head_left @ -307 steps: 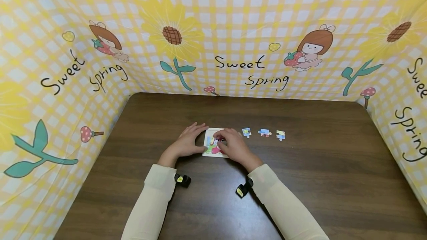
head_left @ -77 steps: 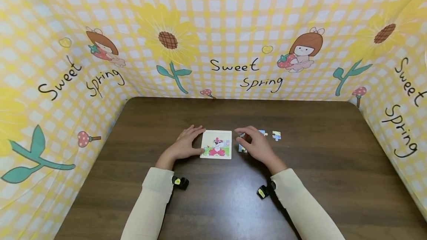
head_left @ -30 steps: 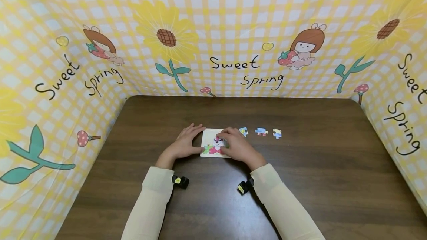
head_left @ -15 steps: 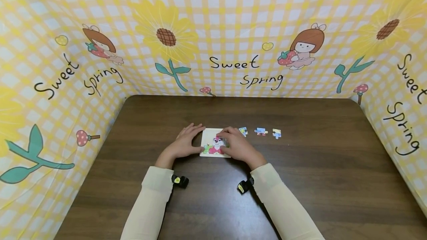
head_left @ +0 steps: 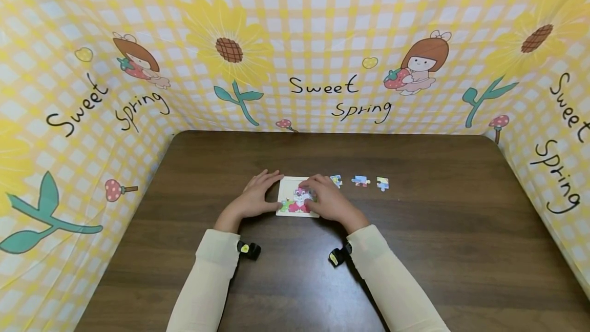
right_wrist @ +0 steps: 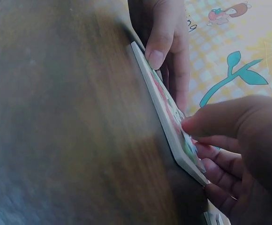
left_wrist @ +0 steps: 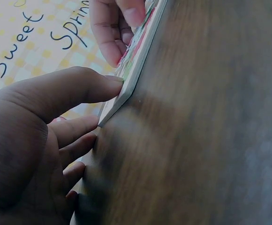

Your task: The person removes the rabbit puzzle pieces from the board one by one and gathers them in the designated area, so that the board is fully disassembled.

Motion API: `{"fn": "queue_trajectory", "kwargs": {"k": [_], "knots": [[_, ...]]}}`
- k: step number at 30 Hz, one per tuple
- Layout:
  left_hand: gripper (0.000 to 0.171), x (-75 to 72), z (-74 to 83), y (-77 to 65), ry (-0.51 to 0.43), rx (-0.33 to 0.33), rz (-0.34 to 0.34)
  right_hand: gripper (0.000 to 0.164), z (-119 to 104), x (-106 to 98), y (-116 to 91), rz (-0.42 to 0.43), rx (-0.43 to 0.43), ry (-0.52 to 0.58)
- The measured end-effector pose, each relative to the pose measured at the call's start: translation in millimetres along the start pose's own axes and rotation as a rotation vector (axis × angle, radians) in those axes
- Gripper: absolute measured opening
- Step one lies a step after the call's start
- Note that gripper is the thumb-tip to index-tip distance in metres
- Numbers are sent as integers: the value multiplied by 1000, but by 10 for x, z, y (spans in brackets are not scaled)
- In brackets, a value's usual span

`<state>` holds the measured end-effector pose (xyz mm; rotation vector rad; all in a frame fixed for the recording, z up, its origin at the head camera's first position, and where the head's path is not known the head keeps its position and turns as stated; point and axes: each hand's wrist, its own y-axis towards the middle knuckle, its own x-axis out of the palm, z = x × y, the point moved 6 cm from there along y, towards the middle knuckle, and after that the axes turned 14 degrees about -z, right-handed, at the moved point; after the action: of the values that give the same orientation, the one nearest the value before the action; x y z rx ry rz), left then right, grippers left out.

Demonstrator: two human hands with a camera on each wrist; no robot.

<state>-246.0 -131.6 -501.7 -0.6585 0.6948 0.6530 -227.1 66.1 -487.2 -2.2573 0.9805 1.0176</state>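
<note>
The puzzle frame [head_left: 287, 186] lies flat on the tabletop [head_left: 295, 281] between the two hands; joined picture pieces [head_left: 296, 206] fill its near part, and the far left part is bare. To do this step well, the person should line up the bumps with the holes first, then press softly and evenly; the frame should not slide. The left hand [head_left: 255, 198] has its fingers spread apart, with the thumb on the near left corner and the others along the left side; the right hand [head_left: 329, 201] bends over the right side, thumb and fingers apart and touching the picture; I cannot tell if they pinch a piece. Three loose pieces [head_left: 361, 181] sit to the right of the frame.
</note>
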Motion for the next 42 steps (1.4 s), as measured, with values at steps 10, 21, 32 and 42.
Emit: {"fn": "queue_trajectory", "kwargs": {"k": [10, 21, 32, 42], "knots": [[79, -7, 12, -6, 1, 1, 1, 33, 20, 8, 7, 26, 3, 10], [80, -29, 46, 0, 2, 9, -3, 33, 7, -4, 6, 74, -10, 31], [80, -7, 7, -3, 2, 2, 2, 31, -13, -2, 9, 85, -6, 28], [80, -6, 7, -7, -1, 2, 5, 26, 19, 8, 31, 136, 12, 39]]}}
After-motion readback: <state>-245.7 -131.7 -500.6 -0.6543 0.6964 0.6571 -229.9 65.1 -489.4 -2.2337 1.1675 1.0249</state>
